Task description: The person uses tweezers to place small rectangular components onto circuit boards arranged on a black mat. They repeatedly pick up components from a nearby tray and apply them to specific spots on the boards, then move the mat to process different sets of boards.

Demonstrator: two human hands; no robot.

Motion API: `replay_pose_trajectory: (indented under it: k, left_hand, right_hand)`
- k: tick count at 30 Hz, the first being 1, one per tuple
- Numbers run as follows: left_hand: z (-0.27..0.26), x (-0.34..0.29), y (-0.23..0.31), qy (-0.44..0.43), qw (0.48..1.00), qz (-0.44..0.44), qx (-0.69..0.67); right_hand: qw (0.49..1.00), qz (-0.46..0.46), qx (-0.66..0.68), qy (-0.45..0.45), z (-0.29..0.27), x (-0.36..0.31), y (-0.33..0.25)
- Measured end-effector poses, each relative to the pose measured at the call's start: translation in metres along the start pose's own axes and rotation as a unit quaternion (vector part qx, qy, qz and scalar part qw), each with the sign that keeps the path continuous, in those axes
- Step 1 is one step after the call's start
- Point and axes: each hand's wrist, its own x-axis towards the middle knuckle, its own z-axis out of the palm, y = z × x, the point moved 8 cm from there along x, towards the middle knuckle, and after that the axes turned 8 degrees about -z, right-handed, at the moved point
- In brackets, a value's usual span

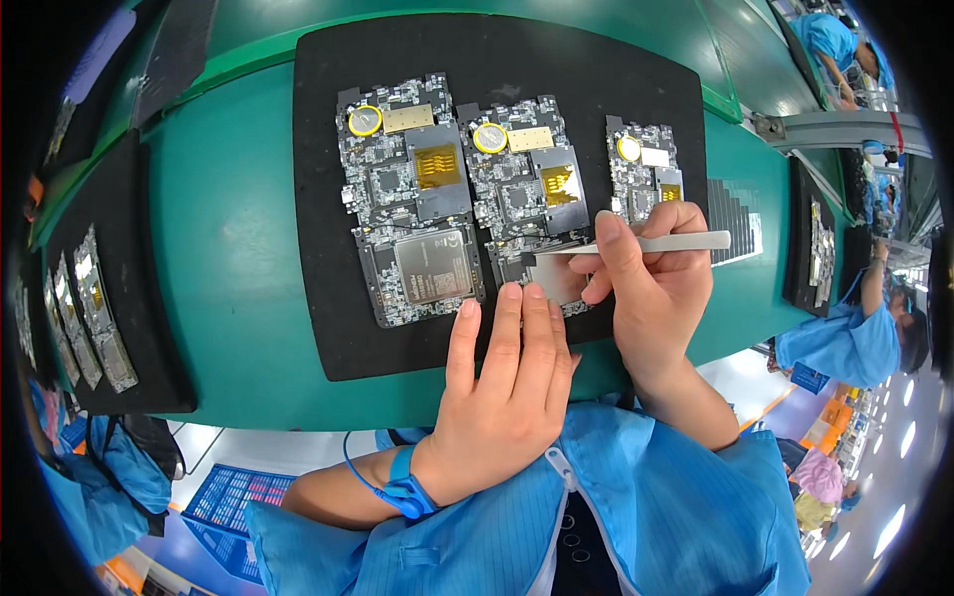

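Note:
Three dark circuit boards lie on a black foam mat (348,348): a left board (383,214), a middle board (507,214) and a right board (624,177). Pinched in my right hand (658,298) is a pair of pale tweezers (691,241). Their tips reach left to the lower part of the middle board, by the upper edge of a shiny metal plate (558,278). My left hand (507,387) lies palm down with fingers stretched, its fingertips at that board's lower edge. The right hand partly covers the plate and the right board.
Grey rectangular pieces (733,221) lie right of the mat on the green bench (238,298). More boards (104,323) rest on a dark mat at far left. A metal bar (850,126) stands at the right. A blue wrist strap (402,482) with a cord circles my left wrist.

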Motion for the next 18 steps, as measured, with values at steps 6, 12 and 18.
replay_pose_trajectory:
  k: [6,12,18]
  left_hand:
    - [-0.0013,0.0019,0.0000,0.003,1.000,0.000,-0.003]
    - [-0.0024,0.0057,-0.0025,0.000,1.000,-0.010,-0.026]
    - [-0.0019,0.0047,0.0001,0.006,1.000,-0.004,-0.012]
  right_hand:
    - [1.000,-0.007,0.001,-0.002,0.0014,0.0016,-0.0004]
    - [1.000,-0.016,0.018,-0.015,-0.0007,0.0018,-0.0023]
    - [0.999,-0.016,0.021,-0.027,0.0003,0.0020,-0.0015]
